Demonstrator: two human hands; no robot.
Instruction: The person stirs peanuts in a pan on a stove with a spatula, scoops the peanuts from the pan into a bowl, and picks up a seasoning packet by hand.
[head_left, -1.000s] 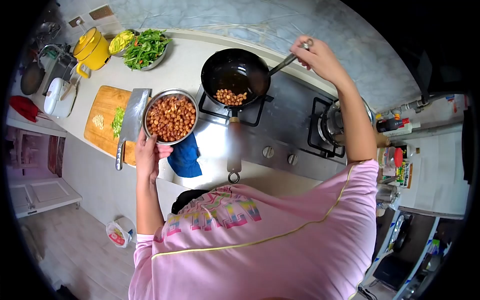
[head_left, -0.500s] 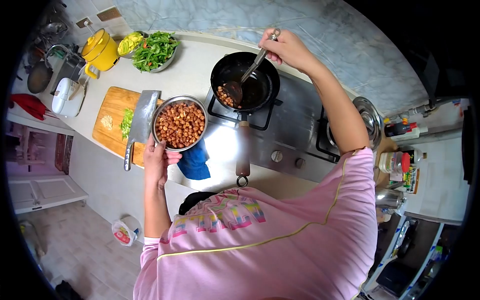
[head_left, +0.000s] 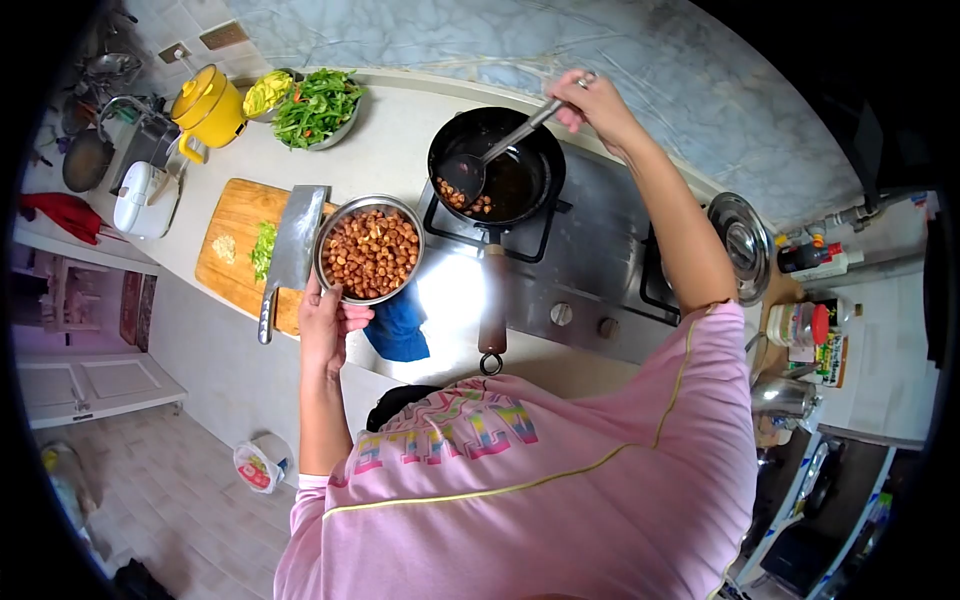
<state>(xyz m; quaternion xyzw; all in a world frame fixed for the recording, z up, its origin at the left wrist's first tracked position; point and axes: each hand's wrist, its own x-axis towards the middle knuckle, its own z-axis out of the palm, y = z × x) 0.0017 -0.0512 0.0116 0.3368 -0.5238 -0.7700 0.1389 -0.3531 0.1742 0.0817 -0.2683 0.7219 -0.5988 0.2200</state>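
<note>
My left hand [head_left: 325,318] grips the near left edge of a steel bowl [head_left: 419,223], thumb on the rim. Small reddish-brown chunks [head_left: 370,253], whose kind I cannot make out, fill the bowl. My right hand [head_left: 595,105] is closed around the upper handle of a metal ladle [head_left: 524,128]. Its dark head rests inside a black frying pan [head_left: 552,168] on the left burner. Several similar brown chunks [head_left: 479,206] lie at the pan's near left side, beside dark, shiny oil. The pan's brown handle [head_left: 492,300] points toward me.
Left of the bowl, a cleaver [head_left: 297,237] lies across a wooden cutting board [head_left: 222,262] holding chopped greens [head_left: 263,250]. A blue cloth [head_left: 400,330] hangs by the counter edge. Bowls of leafy greens [head_left: 315,110] and a yellow pot [head_left: 210,108] stand behind.
The ladle's handle has tipped lower toward the right, and its head has shifted slightly within the pan. The brown chunks there are more spread out. My left hand still holds the bowl.
</note>
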